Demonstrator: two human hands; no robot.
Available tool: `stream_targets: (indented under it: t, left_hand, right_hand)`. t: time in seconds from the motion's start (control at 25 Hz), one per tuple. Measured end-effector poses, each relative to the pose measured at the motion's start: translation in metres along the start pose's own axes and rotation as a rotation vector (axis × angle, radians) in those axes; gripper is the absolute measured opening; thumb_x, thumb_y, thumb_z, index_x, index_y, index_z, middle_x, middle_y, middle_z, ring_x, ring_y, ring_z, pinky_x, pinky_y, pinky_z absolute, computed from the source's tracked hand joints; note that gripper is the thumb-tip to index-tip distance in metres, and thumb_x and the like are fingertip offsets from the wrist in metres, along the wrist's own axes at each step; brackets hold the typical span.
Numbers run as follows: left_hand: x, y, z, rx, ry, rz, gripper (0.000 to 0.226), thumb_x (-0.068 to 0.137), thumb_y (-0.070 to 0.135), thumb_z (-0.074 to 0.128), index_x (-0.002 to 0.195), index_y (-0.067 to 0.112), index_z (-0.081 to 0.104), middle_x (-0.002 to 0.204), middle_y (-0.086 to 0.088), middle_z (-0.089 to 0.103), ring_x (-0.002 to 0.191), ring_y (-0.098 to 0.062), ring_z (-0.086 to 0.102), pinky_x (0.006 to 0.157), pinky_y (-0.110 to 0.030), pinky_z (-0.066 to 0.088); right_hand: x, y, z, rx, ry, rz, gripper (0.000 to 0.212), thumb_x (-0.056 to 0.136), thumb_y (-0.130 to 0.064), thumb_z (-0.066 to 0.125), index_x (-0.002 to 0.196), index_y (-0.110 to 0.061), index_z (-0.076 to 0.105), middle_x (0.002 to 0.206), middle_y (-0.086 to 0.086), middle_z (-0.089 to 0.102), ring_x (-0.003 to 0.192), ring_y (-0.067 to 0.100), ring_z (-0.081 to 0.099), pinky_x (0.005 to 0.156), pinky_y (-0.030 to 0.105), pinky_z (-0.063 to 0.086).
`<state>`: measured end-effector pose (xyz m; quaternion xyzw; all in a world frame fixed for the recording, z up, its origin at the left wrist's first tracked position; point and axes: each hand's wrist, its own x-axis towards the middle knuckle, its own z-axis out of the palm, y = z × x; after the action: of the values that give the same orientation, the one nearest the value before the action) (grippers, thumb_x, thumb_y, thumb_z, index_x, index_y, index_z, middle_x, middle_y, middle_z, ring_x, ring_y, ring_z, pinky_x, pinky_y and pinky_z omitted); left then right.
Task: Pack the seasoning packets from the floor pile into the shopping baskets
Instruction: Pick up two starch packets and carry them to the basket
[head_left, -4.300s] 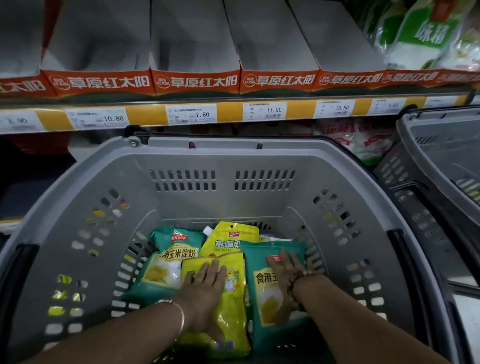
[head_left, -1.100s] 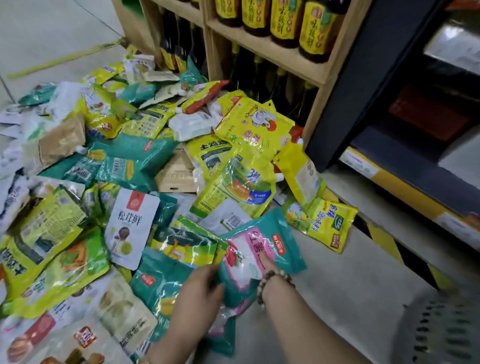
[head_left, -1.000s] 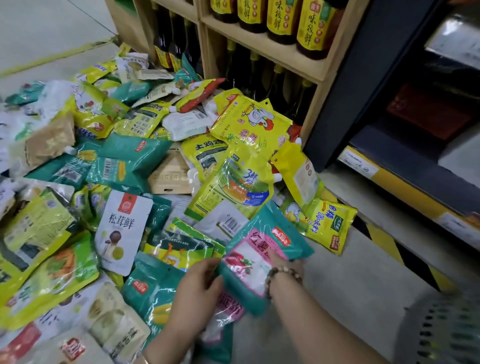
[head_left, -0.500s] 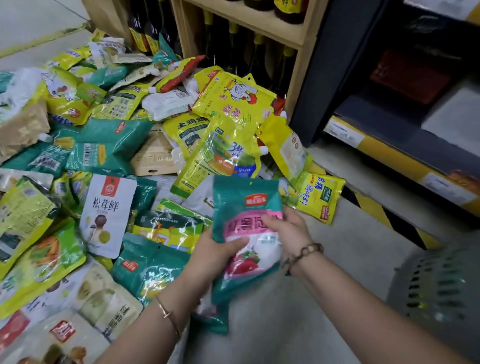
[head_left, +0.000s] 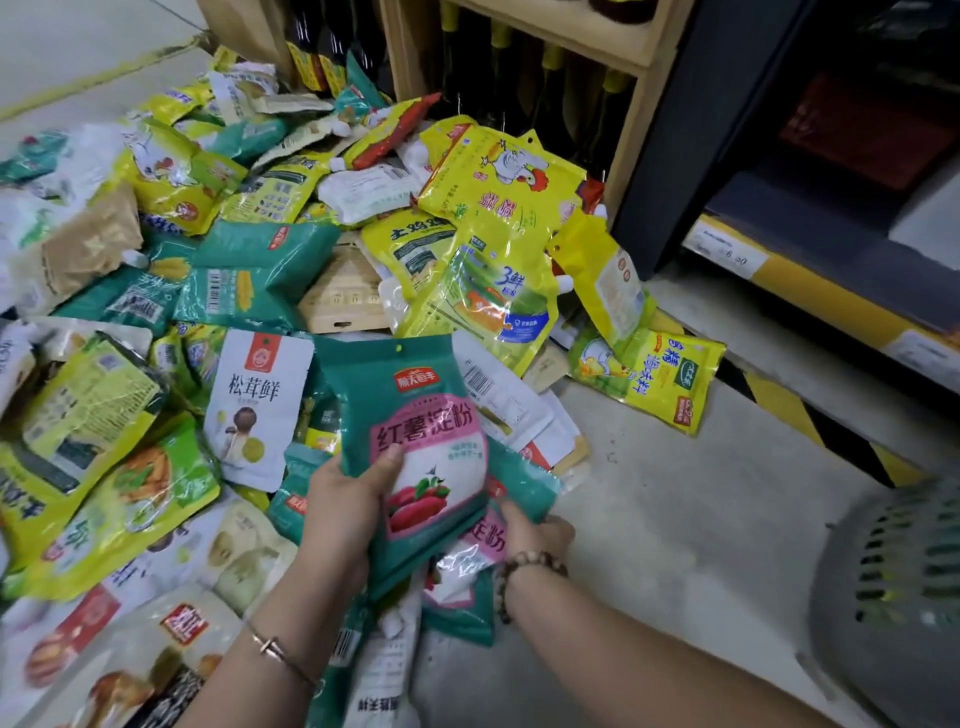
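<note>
My left hand (head_left: 345, 512) grips a teal packet with a pink label (head_left: 423, 447), thumb on its front, lifted above the pile. My right hand (head_left: 532, 532) reaches under it and holds a second teal and pink packet (head_left: 483, 551) lying at the pile's near edge; its fingers are mostly hidden by the packets. The pile of seasoning packets (head_left: 218, 291) covers the floor on the left: yellow, green, teal and white bags. A grey shopping basket (head_left: 893, 597) shows its perforated side at the lower right.
A wooden shelf with dark bottles (head_left: 524, 67) stands behind the pile. A dark store shelf with a yellow price strip (head_left: 810, 291) runs along the right. Bare grey floor (head_left: 691, 509) lies between pile and basket. A small wooden box (head_left: 345, 291) sits among the packets.
My left hand has taken over the lifted teal packet from both hands. My right hand let go and dropped down to a second teal packet beneath. The view swung from basket to pile earlier.
</note>
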<state>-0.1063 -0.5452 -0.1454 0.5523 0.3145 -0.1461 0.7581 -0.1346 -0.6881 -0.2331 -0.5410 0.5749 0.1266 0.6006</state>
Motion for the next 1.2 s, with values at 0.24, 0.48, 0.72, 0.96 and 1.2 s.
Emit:
stream_targets:
  t: [0.24, 0.48, 0.72, 0.96, 1.2]
  left_hand:
    - [0.004, -0.003, -0.012, 0.036, -0.004, 0.027, 0.014, 0.091, 0.005, 0.056, 0.105, 0.003, 0.055, 0.074, -0.011, 0.073, 0.061, -0.030, 0.070, 0.048, -0.032, 0.055]
    - [0.007, -0.004, -0.015, -0.083, -0.056, 0.004, 0.032, 0.084, 0.009, 0.061, 0.115, 0.006, 0.055, 0.085, -0.013, 0.073, 0.068, -0.030, 0.071, 0.053, -0.039, 0.057]
    - [-0.007, 0.000, 0.027, -0.012, -0.154, 0.088, 0.016, 0.092, 0.023, 0.056, 0.103, 0.014, 0.063, 0.076, -0.005, 0.074, 0.059, -0.020, 0.070, 0.047, -0.031, 0.055]
    - [-0.030, 0.032, 0.081, -0.055, -0.282, 0.262, 0.015, 0.096, 0.015, 0.050, 0.099, 0.018, 0.064, 0.082, 0.001, 0.075, 0.066, -0.014, 0.071, 0.056, -0.028, 0.057]
    - [-0.051, 0.081, 0.114, -0.212, -0.229, 0.401, 0.008, 0.092, 0.015, 0.059, 0.087, 0.019, 0.064, 0.080, 0.004, 0.074, 0.067, -0.013, 0.069, 0.073, -0.036, 0.057]
  right_hand:
    - [0.010, 0.025, -0.007, 0.007, -0.415, -0.002, 0.034, 0.077, -0.022, 0.074, 0.106, -0.011, 0.062, 0.093, 0.004, 0.072, 0.090, 0.023, 0.067, 0.079, 0.039, 0.053]
    - [0.006, -0.014, -0.035, 0.023, -0.144, -0.422, 0.003, 0.085, -0.012, 0.065, 0.085, -0.010, 0.068, 0.086, 0.010, 0.070, 0.084, 0.029, 0.066, 0.079, 0.041, 0.054]
    - [-0.025, -0.077, -0.097, 0.076, 0.024, -0.778, 0.023, 0.092, -0.018, 0.056, 0.069, -0.019, 0.059, 0.067, 0.002, 0.063, 0.060, 0.015, 0.061, 0.059, 0.027, 0.049]
    - [-0.074, -0.148, -0.140, 0.298, 0.076, -0.942, 0.023, 0.090, -0.013, 0.058, 0.068, -0.018, 0.061, 0.059, -0.008, 0.065, 0.054, 0.004, 0.061, 0.053, 0.023, 0.049]
    - [-0.139, -0.203, -0.141, 0.374, 0.010, -1.089, 0.020, 0.084, -0.012, 0.066, 0.065, -0.018, 0.065, 0.075, 0.005, 0.068, 0.077, 0.026, 0.064, 0.077, 0.050, 0.054]
